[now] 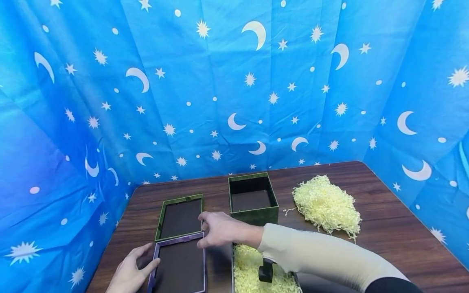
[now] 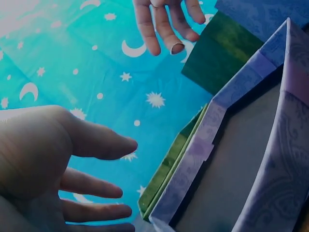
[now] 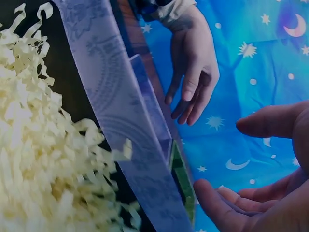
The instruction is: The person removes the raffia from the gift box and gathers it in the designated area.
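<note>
A shallow purple lid point(image 1: 203, 260) lies inner side up at the front of the table, directly in front of a similar green lid point(image 1: 159, 221). At the purple lid's left edge is my left hand point(image 1: 128, 270), thumb and fingers spread and nothing held. My right hand point(image 1: 221, 230) reaches across, its fingers loosely bent close by the corner where the two lids meet. Under that forearm sits a purple box point(image 3: 104, 77) filled with pale yellow shredded paper point(image 3: 48, 154). In the left wrist view, the left thumb and fingers are apart from the lid's purple rim point(image 2: 193, 159).
A deep green box point(image 1: 253, 215) without filling stands at the back of the wooden table point(image 1: 381, 211). To its right lies a loose heap of yellow shredded paper point(image 1: 326, 203). Blue cloth point(image 1: 227, 81) with moons and stars hangs around the table.
</note>
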`<state>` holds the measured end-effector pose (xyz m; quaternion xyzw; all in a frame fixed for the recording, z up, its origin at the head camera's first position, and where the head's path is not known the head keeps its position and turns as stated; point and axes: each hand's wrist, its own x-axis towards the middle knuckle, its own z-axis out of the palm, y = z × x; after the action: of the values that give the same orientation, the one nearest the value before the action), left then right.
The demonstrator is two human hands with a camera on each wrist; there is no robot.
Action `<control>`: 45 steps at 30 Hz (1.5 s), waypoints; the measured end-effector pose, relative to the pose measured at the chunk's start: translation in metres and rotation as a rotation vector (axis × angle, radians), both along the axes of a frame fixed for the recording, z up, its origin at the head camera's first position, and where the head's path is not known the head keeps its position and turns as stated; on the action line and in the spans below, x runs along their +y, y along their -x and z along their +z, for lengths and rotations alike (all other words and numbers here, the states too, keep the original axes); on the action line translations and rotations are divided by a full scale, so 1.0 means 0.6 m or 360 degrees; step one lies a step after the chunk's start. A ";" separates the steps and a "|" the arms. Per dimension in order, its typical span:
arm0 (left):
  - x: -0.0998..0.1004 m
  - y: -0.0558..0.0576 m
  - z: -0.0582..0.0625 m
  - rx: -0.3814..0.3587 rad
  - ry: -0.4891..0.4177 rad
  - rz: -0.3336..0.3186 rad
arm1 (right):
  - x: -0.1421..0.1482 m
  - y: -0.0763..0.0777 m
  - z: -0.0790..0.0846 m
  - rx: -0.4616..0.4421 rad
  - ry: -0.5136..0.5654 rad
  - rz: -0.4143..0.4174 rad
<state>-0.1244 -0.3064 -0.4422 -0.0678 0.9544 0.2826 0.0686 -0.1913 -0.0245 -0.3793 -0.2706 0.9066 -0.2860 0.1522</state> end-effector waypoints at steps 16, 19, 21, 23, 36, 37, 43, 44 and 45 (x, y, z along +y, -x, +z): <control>0.038 0.005 0.026 0.0242 -0.0227 -0.0176 | 0.092 -0.003 0.031 0.0021 0.0160 0.0066; 0.043 0.007 0.029 0.0376 -0.0244 -0.0237 | 0.110 -0.004 0.034 0.0051 0.0174 0.0086; 0.048 0.008 0.030 0.0447 -0.0255 -0.0275 | 0.122 -0.004 0.034 0.0061 0.0187 0.0096; 0.054 0.010 0.031 0.0500 -0.0272 -0.0315 | 0.133 -0.004 0.035 0.0046 0.0205 0.0099; 0.097 0.025 0.022 0.0671 -0.0331 -0.0549 | 0.189 -0.014 0.027 0.0032 0.0162 0.0139; 0.100 0.026 0.020 0.0685 -0.0328 -0.0565 | 0.191 -0.015 0.026 0.0040 0.0159 0.0146; 0.123 0.034 0.011 0.0716 -0.0313 -0.0668 | 0.205 -0.021 0.021 0.0099 0.0159 0.0269; 0.127 0.035 0.010 0.0709 -0.0310 -0.0683 | 0.207 -0.022 0.020 0.0116 0.0157 0.0307; 0.130 0.036 0.009 0.0699 -0.0309 -0.0693 | 0.208 -0.023 0.018 0.0138 0.0154 0.0344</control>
<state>-0.1459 -0.2283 -0.4368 0.2075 0.9071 0.3587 -0.0740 -0.1774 0.1005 -0.3684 -0.3858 0.8631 -0.2992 0.1295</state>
